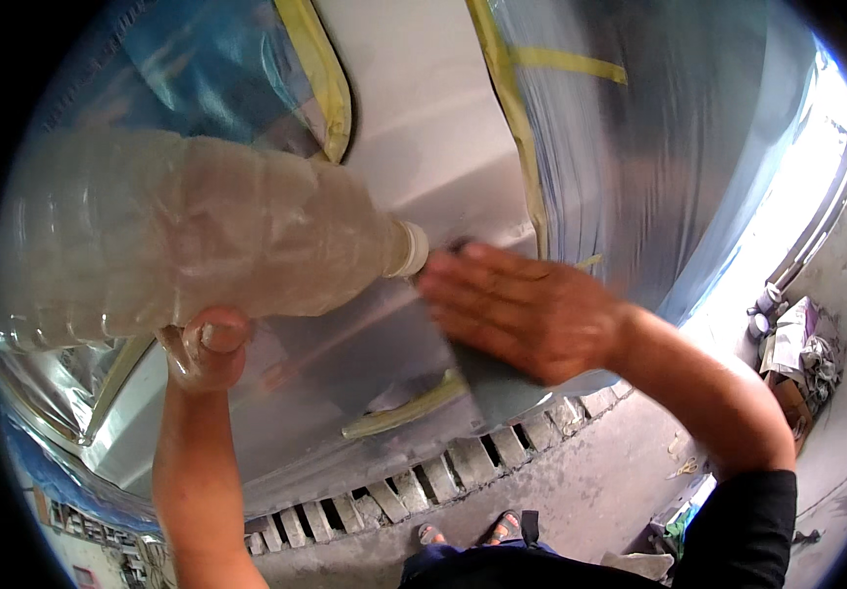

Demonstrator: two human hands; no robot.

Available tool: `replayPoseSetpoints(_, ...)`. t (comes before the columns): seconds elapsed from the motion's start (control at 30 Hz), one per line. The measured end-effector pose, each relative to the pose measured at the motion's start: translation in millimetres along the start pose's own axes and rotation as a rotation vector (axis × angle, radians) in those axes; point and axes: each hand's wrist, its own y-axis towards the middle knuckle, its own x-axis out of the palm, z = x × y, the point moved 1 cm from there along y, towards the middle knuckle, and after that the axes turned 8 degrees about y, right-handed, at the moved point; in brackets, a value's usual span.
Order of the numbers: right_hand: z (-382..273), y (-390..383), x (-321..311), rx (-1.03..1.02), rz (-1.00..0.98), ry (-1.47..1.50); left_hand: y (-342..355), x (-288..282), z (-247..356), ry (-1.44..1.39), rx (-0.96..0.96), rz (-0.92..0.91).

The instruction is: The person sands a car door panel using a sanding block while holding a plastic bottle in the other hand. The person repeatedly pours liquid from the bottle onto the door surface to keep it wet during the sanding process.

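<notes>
My left hand (210, 344) grips a large, cloudy plastic bottle (217, 226) from below, with most of its fingers hidden behind it. The bottle lies on its side in the air, its white cap (412, 249) pointing right, close to the fingertips of my right hand. My right hand (527, 309) lies flat, slightly blurred, over a dark grey sheet that looks like sandpaper (502, 381), pressed against a car body panel (433, 128). The panel is silver-white and wet-looking, with a duller grey area (374, 353) left of that hand.
Yellow masking tape (512, 128) edges the panel, and clear plastic film (659, 147) covers the bodywork at right. Below the car runs a slotted floor grating (404, 489). My sandalled feet (504, 527) stand on concrete. Scrap paper and cardboard (796, 353) lie by the right wall; scissors (684, 468) rest nearer.
</notes>
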Motion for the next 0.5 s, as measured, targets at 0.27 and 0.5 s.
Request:
replayPoseSetpoints(0.27, 8.5, -5.0, -26.1, 0.008, -0.019, 0.027, 3.8, -2.9, 2.1, 0.044, 0.029, -0.003)
replayPoseSetpoints(0.5, 20.7, -17.0, -32.0, 0.021, -0.035, 0.007, 3.3, -4.3, 1.6, 0.077, 0.052, -0.005)
